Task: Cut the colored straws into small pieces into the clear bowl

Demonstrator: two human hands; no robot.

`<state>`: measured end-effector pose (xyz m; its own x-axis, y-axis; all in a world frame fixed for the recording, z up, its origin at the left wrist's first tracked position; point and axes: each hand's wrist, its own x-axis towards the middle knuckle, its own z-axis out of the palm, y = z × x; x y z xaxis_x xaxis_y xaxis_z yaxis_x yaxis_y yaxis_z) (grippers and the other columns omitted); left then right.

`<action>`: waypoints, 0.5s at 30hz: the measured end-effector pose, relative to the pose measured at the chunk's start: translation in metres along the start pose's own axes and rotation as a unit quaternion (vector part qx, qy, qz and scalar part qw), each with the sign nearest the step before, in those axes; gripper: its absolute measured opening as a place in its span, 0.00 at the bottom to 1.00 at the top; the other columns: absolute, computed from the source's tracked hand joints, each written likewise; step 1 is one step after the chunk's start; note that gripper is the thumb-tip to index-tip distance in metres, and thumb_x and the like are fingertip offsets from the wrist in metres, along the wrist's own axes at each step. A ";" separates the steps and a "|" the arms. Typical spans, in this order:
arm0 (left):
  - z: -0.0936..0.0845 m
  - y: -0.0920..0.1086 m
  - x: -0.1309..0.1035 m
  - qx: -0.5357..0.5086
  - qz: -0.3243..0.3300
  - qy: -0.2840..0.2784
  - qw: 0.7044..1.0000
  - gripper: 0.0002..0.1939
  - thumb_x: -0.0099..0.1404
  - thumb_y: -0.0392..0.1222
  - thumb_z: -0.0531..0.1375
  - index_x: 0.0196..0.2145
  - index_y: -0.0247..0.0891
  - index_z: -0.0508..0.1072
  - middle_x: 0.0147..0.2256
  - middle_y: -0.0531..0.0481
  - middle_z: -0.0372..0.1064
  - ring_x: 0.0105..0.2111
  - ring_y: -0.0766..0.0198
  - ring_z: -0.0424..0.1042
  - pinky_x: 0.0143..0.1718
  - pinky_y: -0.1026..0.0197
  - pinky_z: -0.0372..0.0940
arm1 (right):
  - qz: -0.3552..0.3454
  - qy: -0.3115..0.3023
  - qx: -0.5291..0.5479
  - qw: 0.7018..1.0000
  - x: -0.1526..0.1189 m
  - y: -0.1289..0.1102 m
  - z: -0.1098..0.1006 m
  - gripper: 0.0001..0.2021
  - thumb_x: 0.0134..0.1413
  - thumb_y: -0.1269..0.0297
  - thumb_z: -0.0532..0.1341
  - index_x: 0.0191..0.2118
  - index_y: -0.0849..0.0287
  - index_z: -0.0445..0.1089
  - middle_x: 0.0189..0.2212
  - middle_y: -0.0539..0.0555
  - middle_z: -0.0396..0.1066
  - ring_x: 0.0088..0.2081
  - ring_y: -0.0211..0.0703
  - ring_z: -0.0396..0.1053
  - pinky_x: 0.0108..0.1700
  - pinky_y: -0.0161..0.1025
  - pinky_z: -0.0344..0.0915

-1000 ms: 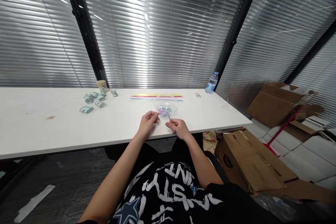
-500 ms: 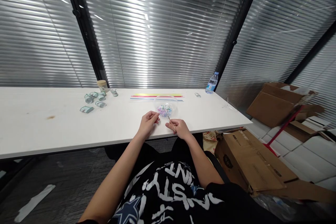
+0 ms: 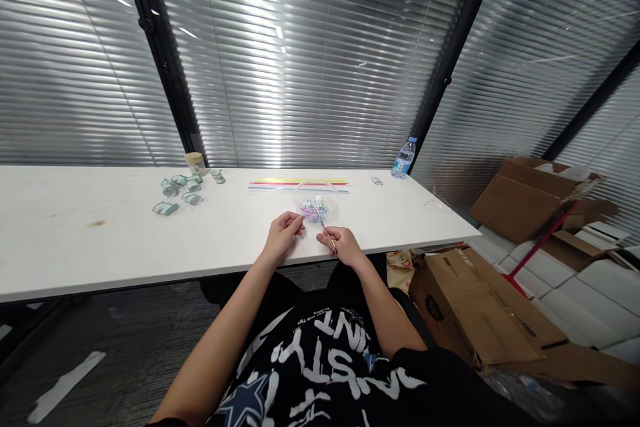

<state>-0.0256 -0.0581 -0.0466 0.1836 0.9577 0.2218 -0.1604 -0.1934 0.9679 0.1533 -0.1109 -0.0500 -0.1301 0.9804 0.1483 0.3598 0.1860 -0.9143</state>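
Note:
A clear round bowl [image 3: 331, 199] stands near the table's front edge, with small pink, purple, blue and green pieces [image 3: 311, 213] at its bottom. Just to the right of its near side, my right hand [image 3: 342, 243] grips slim metal scissors [image 3: 323, 227], whose tip points up and left over the bowl. My left hand [image 3: 284, 233] is at the bowl's near left, thumb and fingertips pinched together; anything between them is too small to make out. Behind the bowl lie long thin straws [image 3: 270, 183] in yellow, red and blue.
Several small clear packets [image 3: 191, 198] and a jar with a tan lid [image 3: 195, 161] are on the left of the white table [image 3: 125, 240]. A water bottle [image 3: 404, 159] stands at the back right, near a small clear item [image 3: 377, 181]. Cardboard boxes [image 3: 480, 300] sit on the floor at right.
My right hand and the scissors have shifted very slightly to the right. My left hand stays pinched in nearly the same place.

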 end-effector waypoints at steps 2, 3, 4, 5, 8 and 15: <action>0.000 0.001 -0.001 0.003 0.000 0.001 1.000 0.18 0.55 0.55 0.65 0.30 0.35 0.70 0.25 0.52 0.69 0.25 0.69 0.64 0.31 0.65 0.58 | -0.004 -0.002 0.000 1.000 0.000 0.001 0.000 0.26 0.49 0.40 0.59 0.22 0.61 0.56 0.14 0.45 0.54 0.19 0.30 0.52 0.25 0.29 0.49; 0.000 0.001 -0.001 0.004 0.000 0.002 1.000 0.18 0.55 0.55 0.65 0.30 0.35 0.70 0.25 0.52 0.69 0.25 0.69 0.64 0.31 0.65 0.58 | -0.006 -0.004 -0.002 1.000 0.000 0.001 0.000 0.26 0.49 0.40 0.60 0.22 0.61 0.56 0.14 0.45 0.53 0.19 0.29 0.51 0.24 0.29 0.49; 0.001 0.002 -0.001 0.004 0.001 0.002 1.000 0.18 0.55 0.55 0.65 0.30 0.35 0.70 0.25 0.52 0.69 0.25 0.69 0.64 0.31 0.64 0.58 | -0.008 -0.004 -0.004 1.000 0.000 0.001 0.000 0.26 0.49 0.40 0.60 0.22 0.61 0.56 0.14 0.45 0.52 0.19 0.29 0.51 0.24 0.29 0.49; 0.001 0.002 -0.001 0.005 0.001 0.002 1.000 0.18 0.55 0.55 0.65 0.30 0.35 0.70 0.25 0.52 0.69 0.25 0.69 0.64 0.31 0.64 0.58 | -0.009 -0.004 -0.007 1.000 0.000 0.002 0.000 0.27 0.48 0.40 0.60 0.22 0.61 0.55 0.14 0.45 0.51 0.19 0.29 0.50 0.24 0.29 0.49; 0.001 0.002 -0.001 0.008 0.003 -0.004 1.000 0.19 0.55 0.55 0.65 0.30 0.35 0.71 0.25 0.52 0.69 0.25 0.69 0.64 0.31 0.64 0.58 | -0.014 -0.001 -0.025 1.000 0.000 0.003 0.000 0.27 0.48 0.40 0.60 0.21 0.61 0.55 0.15 0.45 0.51 0.20 0.29 0.48 0.24 0.29 0.47; 0.002 0.003 -0.002 0.020 0.012 -0.020 1.000 0.18 0.56 0.54 0.65 0.31 0.35 0.71 0.25 0.52 0.69 0.25 0.69 0.64 0.31 0.64 0.58 | -0.017 0.006 -0.054 0.998 0.002 0.004 0.001 0.27 0.48 0.39 0.60 0.22 0.61 0.56 0.16 0.46 0.51 0.21 0.29 0.46 0.24 0.30 0.44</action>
<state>-0.0246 -0.0608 -0.0439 0.2187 0.9437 0.2482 -0.1262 -0.2248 0.9662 0.1540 -0.1083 -0.0537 -0.1335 0.9739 0.1836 0.4521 0.2247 -0.8632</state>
